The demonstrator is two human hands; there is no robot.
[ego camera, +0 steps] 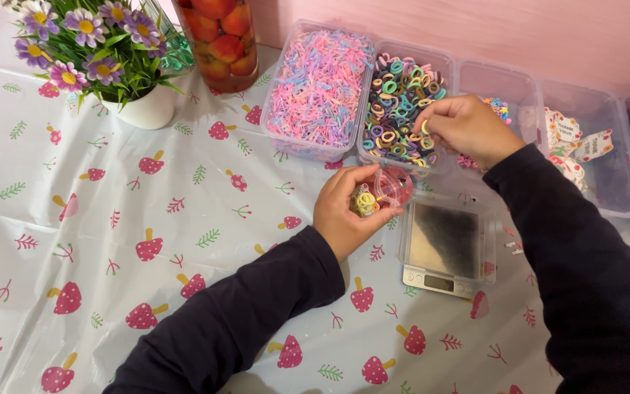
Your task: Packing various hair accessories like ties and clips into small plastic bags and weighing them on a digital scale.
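1. The left hand (345,213) sits near the centre of the view, fingers curled around a small clear pink container (386,187), holding it tilted above the tablecloth (111,241).
2. The container holds a few small hair ties, yellow and pale ones showing at its 9 o'clock side against the thumb.
3. The right hand (468,130) is at 1 o'clock from the left hand, over the tub of mixed-colour hair ties (401,102). Thumb and forefinger are pressed together, pinching a small yellowish hair tie (425,128); the other fingers are folded in.
4. At 9 o'clock from that tub, touching it, stands a clear tub of thin pink, blue and purple elastic bands (319,87).
5. At 3 o'clock from the mixed tub stands a clear tub with a few colourful beads (499,108), partly hidden by the right hand. Further along is a tub of printed paper tags (574,142).
6. A small digital scale (445,248) with a shiny metal plate rests on the tablecloth at 4 o'clock from the left hand, just beside it.
7. At 10 o'clock in the view stands a white pot of purple daisies (96,51); a glass jar of red-orange fruit (220,40) stands at 12 o'clock.
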